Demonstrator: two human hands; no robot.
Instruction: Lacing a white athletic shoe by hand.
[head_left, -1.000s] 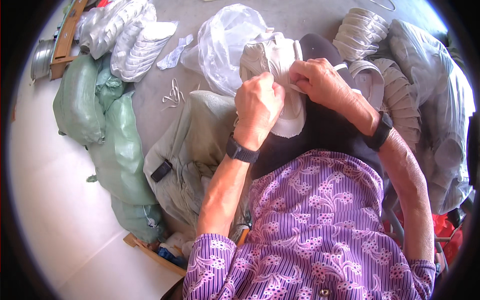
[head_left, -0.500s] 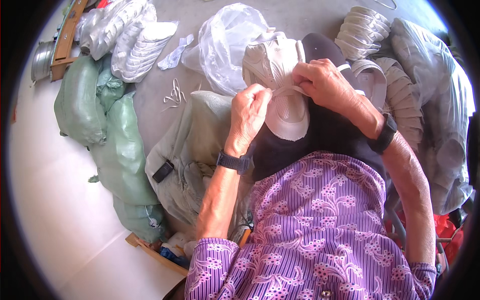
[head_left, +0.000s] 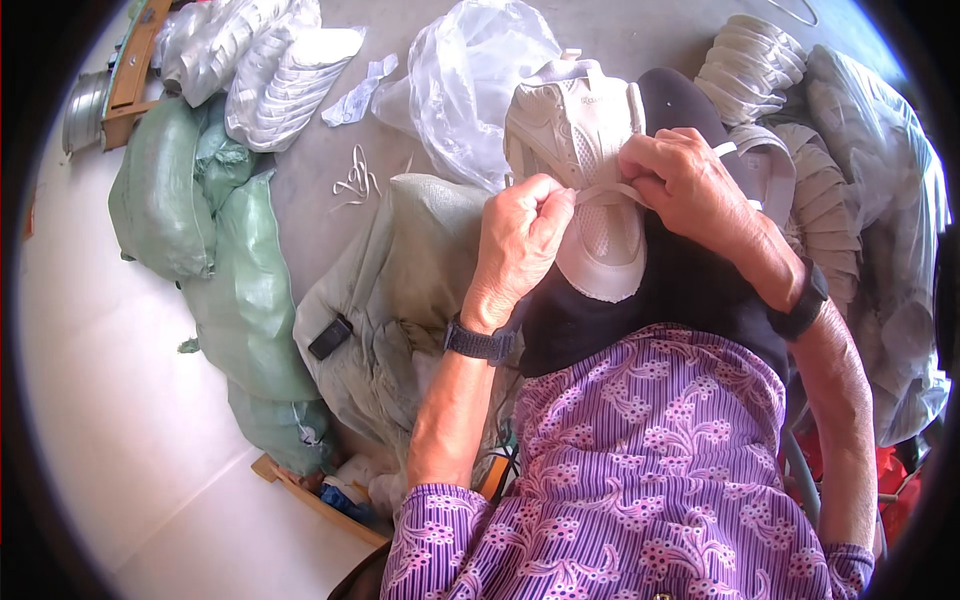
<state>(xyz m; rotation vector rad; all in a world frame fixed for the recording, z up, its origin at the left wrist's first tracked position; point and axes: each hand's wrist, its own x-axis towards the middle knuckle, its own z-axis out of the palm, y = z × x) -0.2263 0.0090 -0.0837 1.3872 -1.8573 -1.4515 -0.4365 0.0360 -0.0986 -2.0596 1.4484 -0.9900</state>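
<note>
A cream-white shoe upper lies on my dark-trousered lap, its mesh toe pointing towards me. Across its front runs a flat white shoelace, pulled between my two hands. My left hand is closed in a pinch on the lace at the upper's left side. On the other side, my right hand also grips the lace, fingers curled and knuckles up. A white lace end sticks out beyond the right hand. My fingers hide part of the eyelet area.
Stacks of white shoe uppers stand at the back left and back right. A clear plastic bag lies ahead, near loose laces. Green sacks line the left; a pale sack bears a small black device.
The view has shifted slightly, so the scene sits a little differently. Both hands keep their grip on the lace across the upper, with little visible movement.
</note>
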